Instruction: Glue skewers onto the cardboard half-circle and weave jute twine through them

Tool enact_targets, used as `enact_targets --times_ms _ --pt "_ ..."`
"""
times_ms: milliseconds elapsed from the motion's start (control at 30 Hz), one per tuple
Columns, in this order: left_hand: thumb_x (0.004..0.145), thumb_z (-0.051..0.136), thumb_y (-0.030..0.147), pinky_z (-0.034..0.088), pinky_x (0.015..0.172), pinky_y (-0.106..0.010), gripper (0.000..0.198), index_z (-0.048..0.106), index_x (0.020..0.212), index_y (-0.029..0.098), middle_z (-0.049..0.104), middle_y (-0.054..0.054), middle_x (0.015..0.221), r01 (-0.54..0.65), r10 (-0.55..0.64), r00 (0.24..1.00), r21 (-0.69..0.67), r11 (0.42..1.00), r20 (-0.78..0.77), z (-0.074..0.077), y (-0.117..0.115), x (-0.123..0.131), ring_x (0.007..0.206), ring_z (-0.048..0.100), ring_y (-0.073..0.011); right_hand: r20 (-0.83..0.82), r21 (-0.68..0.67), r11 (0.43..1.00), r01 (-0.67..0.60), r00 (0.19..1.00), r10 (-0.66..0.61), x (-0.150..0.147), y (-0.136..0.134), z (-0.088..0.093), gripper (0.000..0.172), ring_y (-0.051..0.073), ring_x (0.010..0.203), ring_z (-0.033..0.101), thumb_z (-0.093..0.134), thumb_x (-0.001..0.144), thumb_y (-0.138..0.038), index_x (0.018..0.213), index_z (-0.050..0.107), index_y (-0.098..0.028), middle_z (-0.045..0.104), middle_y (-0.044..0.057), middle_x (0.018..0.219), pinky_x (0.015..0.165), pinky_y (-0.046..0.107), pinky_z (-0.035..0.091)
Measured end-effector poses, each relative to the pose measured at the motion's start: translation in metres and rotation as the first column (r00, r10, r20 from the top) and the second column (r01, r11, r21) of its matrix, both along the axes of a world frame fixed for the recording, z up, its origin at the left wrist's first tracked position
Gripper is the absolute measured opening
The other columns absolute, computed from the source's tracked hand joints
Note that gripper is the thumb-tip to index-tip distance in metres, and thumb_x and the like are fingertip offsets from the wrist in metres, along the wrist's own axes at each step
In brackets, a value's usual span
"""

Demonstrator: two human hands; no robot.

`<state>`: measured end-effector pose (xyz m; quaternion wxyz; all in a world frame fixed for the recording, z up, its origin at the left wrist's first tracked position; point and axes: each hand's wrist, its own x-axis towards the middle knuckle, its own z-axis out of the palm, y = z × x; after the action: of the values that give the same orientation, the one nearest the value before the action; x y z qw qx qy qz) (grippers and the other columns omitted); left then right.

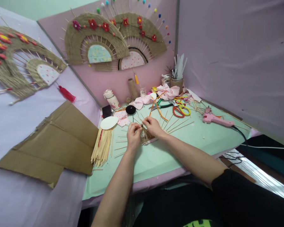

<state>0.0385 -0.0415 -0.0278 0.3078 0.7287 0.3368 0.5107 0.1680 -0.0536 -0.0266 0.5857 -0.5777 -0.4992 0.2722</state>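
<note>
Over the table, a half-round fan frame of thin wooden sticks point(181, 125) spreads outward beneath both hands. Brown twine point(144, 135) hangs in loose loops between my hands, above the frame's centre. My left hand point(133, 135) is closed in a pinch on the twine at its left side. From the right, my right hand point(153, 126) pinches the same twine, its fingertips close to the left ones. A black round object point(130, 109) with a dark cord lies just beyond the left hand. The fingers partly hide the frame's middle.
Left lie a bundle of sticks point(102, 148), a white oval point(109, 123) and cardboard point(54, 142). Behind are a bottle point(112, 100), pink cloth point(168, 91) and scissors point(180, 110). A pink glue gun point(216, 119) with a cord lies right. Finished fans point(97, 37) hang on the wall.
</note>
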Motion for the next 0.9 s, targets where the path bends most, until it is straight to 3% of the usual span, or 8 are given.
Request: enact_targets --times_ms 133,233,333,433,533,633,767,900 --pt "0.077 0.057 0.011 0.044 0.079 -0.030 0.009 0.058 0.072 0.019 0.055 -0.003 0.086 -0.028 0.032 0.999 0.110 0.994 -0.035 0.002 -0.002 -0.003 0.086 0.054 -0.0170 -0.010 -0.056 0.998 -0.014 1.000 0.013 -0.003 0.000 0.000 0.015 0.012 0.064 0.045 0.052 0.076 -0.027 0.065 0.052 -0.019 0.051 -0.004 0.062 0.065 0.026 0.035" --pt "0.079 0.056 0.011 0.044 0.082 -0.032 0.010 0.060 0.075 0.019 0.058 -0.004 0.088 -0.029 0.054 0.995 0.266 0.963 -0.088 0.004 -0.005 -0.006 0.088 0.055 -0.0182 -0.063 -0.085 0.993 -0.086 0.995 0.081 -0.003 -0.001 0.000 0.018 0.012 0.061 0.044 0.053 0.077 -0.031 0.064 0.054 -0.018 0.049 -0.004 0.059 0.062 0.025 0.036" --pt "0.084 0.051 0.012 0.044 0.082 -0.033 0.014 0.061 0.077 0.019 0.063 -0.005 0.087 0.019 0.032 0.992 0.392 0.920 -0.125 0.007 -0.007 -0.008 0.089 0.056 -0.0184 -0.144 -0.089 0.981 -0.171 0.977 0.157 -0.003 -0.003 0.000 0.020 0.011 0.056 0.042 0.054 0.077 -0.036 0.067 0.054 -0.018 0.047 -0.005 0.055 0.057 0.024 0.035" --pt "0.088 0.048 0.015 0.044 0.081 -0.032 0.017 0.060 0.077 0.020 0.066 -0.005 0.086 0.090 -0.030 0.988 0.408 0.909 -0.150 0.009 -0.007 -0.010 0.085 0.057 -0.0174 -0.179 -0.085 0.974 -0.210 0.965 0.193 -0.004 -0.006 0.001 0.020 0.011 0.053 0.041 0.053 0.077 -0.037 0.068 0.054 -0.018 0.046 -0.006 0.054 0.054 0.024 0.034" --pt "0.088 0.049 0.018 0.044 0.078 -0.030 0.016 0.061 0.078 0.020 0.066 -0.004 0.081 0.069 -0.027 0.989 0.293 0.954 -0.144 0.009 -0.005 -0.012 0.081 0.058 -0.0168 -0.169 -0.068 0.976 -0.209 0.966 0.195 -0.002 -0.007 0.003 0.020 0.010 0.054 0.041 0.054 0.077 -0.037 0.068 0.053 -0.019 0.045 -0.006 0.054 0.054 0.023 0.034" --pt "0.084 0.053 0.019 0.044 0.074 -0.028 0.010 0.061 0.077 0.020 0.064 -0.002 0.076 -0.050 0.054 0.995 0.052 0.997 -0.079 0.006 0.000 -0.014 0.077 0.059 -0.0158 -0.109 -0.043 0.982 -0.182 0.978 0.177 0.004 -0.007 0.004 0.020 0.011 0.057 0.043 0.057 0.076 -0.035 0.067 0.054 -0.018 0.047 -0.005 0.058 0.056 0.024 0.036" --pt "0.075 0.060 0.018 0.045 0.069 -0.026 0.006 0.059 0.081 0.019 0.064 0.000 0.072 -0.075 0.080 0.997 -0.250 0.965 0.009 -0.002 0.010 -0.014 0.072 0.060 -0.0148 0.037 -0.031 0.987 -0.155 0.987 0.157 0.013 -0.005 0.003 0.017 0.011 0.060 0.047 0.058 0.077 -0.031 0.067 0.057 -0.017 0.052 -0.004 0.061 0.061 0.024 0.037" --pt "0.072 0.062 0.019 0.047 0.069 -0.026 0.011 0.059 0.082 0.017 0.065 -0.001 0.073 -0.033 0.062 0.995 -0.349 0.937 0.074 -0.005 0.015 -0.012 0.073 0.061 -0.0148 0.148 -0.086 0.987 -0.136 0.978 0.147 0.016 -0.002 0.000 0.018 0.013 0.067 0.054 0.053 0.083 -0.027 0.072 0.062 -0.016 0.061 0.000 0.068 0.065 0.025 0.039"
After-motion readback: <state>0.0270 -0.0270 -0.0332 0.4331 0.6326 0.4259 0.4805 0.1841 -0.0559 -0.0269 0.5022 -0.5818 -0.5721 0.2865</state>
